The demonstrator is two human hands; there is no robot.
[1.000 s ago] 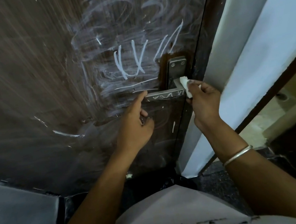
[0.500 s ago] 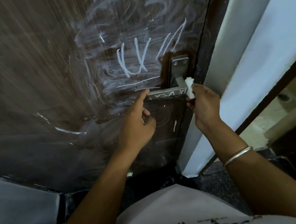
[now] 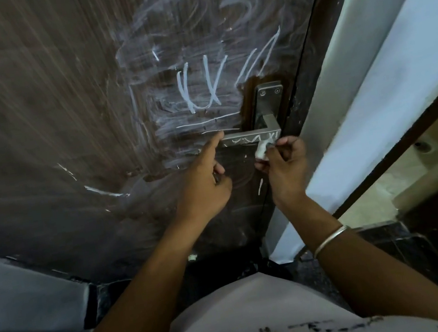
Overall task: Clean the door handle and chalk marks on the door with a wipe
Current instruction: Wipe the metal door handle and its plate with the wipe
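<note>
While both hands work at centre frame, findings stand as follows.
Door: dark brown wooden door [image 3: 31,109] fills the upper left; its top is cut off.
Chalk marks: white chalk marks [image 3: 208,87] and smears sit above and left of the handle.
Handle: grey metal lever handle [image 3: 250,137] bears chalk scribbles; its right end is partly hidden.
Wipe: small white crumpled wipe [image 3: 260,151], mostly concealed, touches the lever's underside.
Right hand: right hand [image 3: 284,167] pinches the wipe.
Left hand: left hand [image 3: 203,185], forefinger out to the lever's tip, other fingers curled; contents unclear.
Wrist: silver bangle [image 3: 330,240].
</note>
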